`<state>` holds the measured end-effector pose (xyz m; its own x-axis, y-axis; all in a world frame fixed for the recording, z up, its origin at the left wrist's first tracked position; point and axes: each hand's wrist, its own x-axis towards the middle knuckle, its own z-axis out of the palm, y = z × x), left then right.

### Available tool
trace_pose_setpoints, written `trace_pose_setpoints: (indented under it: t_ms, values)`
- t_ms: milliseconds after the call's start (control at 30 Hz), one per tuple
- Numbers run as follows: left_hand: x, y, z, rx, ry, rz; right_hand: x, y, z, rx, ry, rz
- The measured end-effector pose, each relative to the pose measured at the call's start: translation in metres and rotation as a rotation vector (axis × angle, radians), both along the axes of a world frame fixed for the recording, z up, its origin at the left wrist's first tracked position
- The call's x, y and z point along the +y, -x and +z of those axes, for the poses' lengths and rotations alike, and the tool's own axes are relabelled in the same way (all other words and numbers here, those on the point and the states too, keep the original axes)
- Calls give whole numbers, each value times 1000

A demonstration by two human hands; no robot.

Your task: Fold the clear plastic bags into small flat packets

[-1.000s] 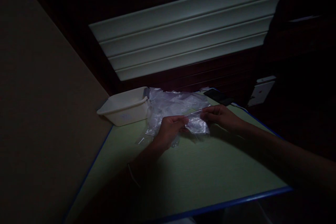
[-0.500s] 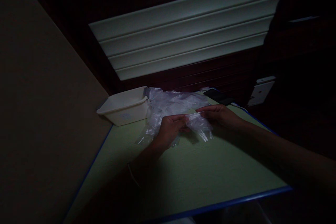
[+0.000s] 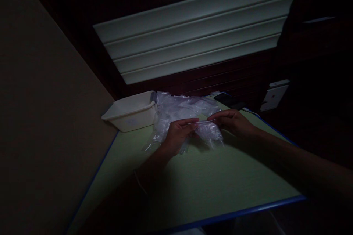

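Observation:
A clear plastic bag (image 3: 210,132) hangs between my hands just above the table, its top edge stretched straight. My left hand (image 3: 178,133) pinches the left end of that edge between thumb and fingers. At the other end, my right hand (image 3: 231,121) is closed on the edge in the same way. Behind and to the left of the bag lies a spread pile of clear plastic bags (image 3: 182,106), partly covered by my left hand. In the dim light I cannot make out whether the held bag contains anything.
A white plastic bin (image 3: 132,112) stands at the table's back left corner, against the wall. The pale green table (image 3: 209,183) has a blue edge. A dark flat object (image 3: 228,100) lies at the back right, near a white wall socket plate (image 3: 275,97). Pale slatted panels rise behind.
My fingers have shifted slightly along the bag's top edge, and the bag hangs a little differently. The pile and bin stay in place.

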<state>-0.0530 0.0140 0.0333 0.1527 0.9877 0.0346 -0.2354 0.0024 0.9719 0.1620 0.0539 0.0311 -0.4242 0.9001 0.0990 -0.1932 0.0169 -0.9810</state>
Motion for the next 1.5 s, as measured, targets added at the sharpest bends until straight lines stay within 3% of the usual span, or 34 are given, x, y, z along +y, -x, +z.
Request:
trace_pose_setpoints:
  t_ms: [400, 567, 867, 967, 1100, 1267, 1500]
  values:
    - [0, 3, 2, 54, -38, -48, -4, -2, 5, -136, -177, -33]
    - [-2, 5, 7, 27, 17, -139, -5, -6, 8, -238, -349, -77]
    - [-5, -6, 3, 175, 47, -59, -17, -8, 14, -399, -668, -29]
    - [-5, -7, 3, 140, 47, 6, -15, -9, 14, -379, -648, -38]
    - [-4, -6, 3, 149, 27, 78, -12, -6, 13, -340, -488, -91]
    - [-4, -7, 2, 206, 10, 71, -7, 1, 7, -351, -312, -18]
    - [-6, -6, 5, 218, 22, 21, -4, 1, 7, -352, -299, -51]
